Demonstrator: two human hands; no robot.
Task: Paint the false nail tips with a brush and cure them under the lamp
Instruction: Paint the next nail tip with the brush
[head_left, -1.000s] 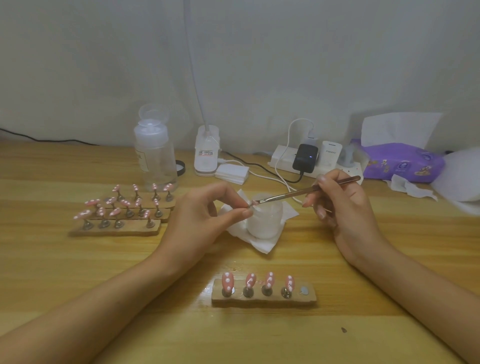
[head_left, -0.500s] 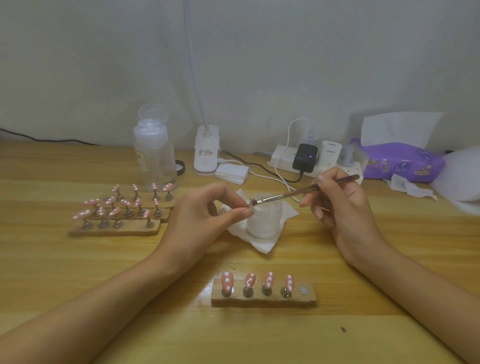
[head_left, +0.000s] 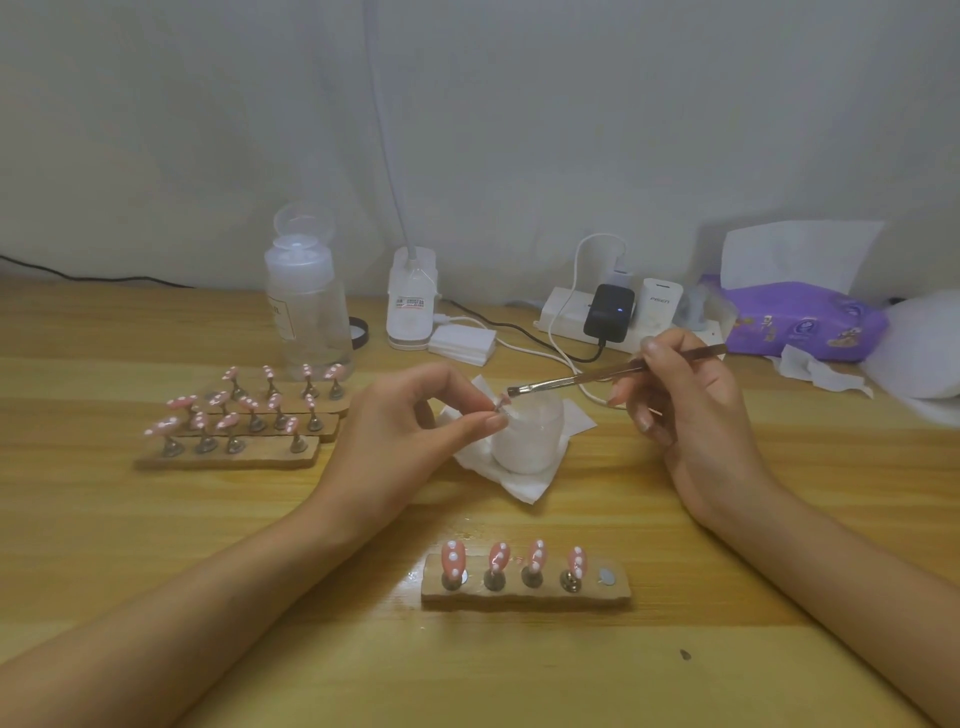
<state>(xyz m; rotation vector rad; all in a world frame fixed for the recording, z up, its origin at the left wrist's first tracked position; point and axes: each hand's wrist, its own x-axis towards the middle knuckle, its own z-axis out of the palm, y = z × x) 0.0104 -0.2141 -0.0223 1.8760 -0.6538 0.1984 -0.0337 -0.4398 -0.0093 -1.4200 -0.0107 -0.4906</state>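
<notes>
Sitting nearest the table's (head_left: 519, 680) front edge, a wooden block (head_left: 524, 595) carries four pink nail tips (head_left: 498, 555), between the forearms and apart from both. Beyond, the left hand (head_left: 395, 436) pinches one nail tip (head_left: 502, 404) over a white cup (head_left: 530, 447). The right hand (head_left: 691, 415) grips a brush (head_left: 582, 381), bristles just beside that tip. A bottle (head_left: 306, 306), lamp (head_left: 412, 299) and power strip (head_left: 566, 312) line the far edge.

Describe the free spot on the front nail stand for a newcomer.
On the table, nearest the person, lies a wooden strip holding four pink nail tips. At its right end sits a bare metal disc, the only spot without a tip.
</notes>
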